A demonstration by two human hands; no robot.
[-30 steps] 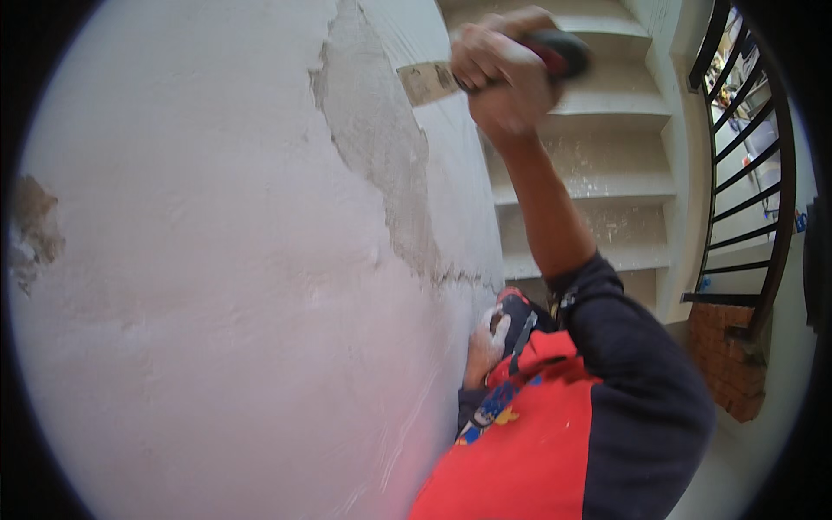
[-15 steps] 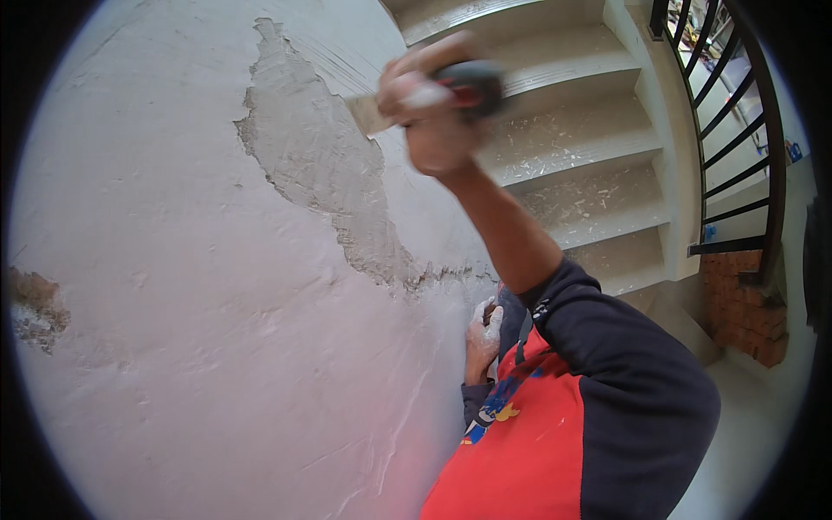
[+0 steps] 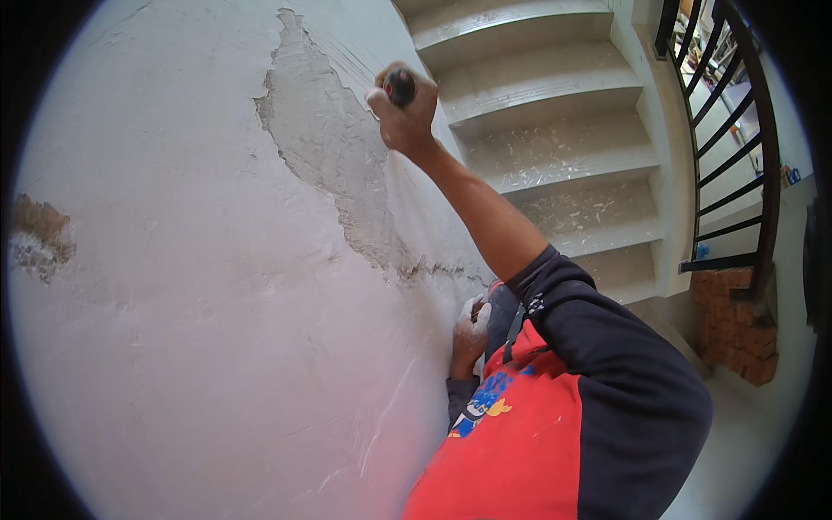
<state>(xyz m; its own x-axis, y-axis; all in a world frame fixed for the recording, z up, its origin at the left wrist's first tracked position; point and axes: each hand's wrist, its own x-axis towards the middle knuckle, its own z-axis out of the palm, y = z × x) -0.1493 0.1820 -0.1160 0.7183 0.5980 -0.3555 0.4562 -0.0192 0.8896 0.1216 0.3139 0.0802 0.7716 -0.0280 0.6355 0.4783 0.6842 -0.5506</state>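
My right hand (image 3: pixel 409 128) is closed round the black and red handle of a scraper (image 3: pixel 399 87), held up against the white wall (image 3: pixel 208 338). Its handle end faces me, and the hand hides the blade. Beside it, a long bare grey patch (image 3: pixel 316 130) with ragged, flaked edges runs down the wall. Lower down, close to my body, my left hand (image 3: pixel 469 335) is coated in white dust, its fingers curled in. Whatever it may hold is hidden.
Pale stairs (image 3: pixel 563 139) littered with white flakes rise along the wall on the right. Past them stands a dark metal railing (image 3: pixel 770 173), with stacked reddish bricks (image 3: pixel 737 334) below it. A brown damaged spot (image 3: pixel 42 230) marks the wall at far left.
My right hand has swung left and slightly down with the scraper, from over the steps to the wall beside the patch. The blade, visible before, is now hidden. My left hand stays low and curled.
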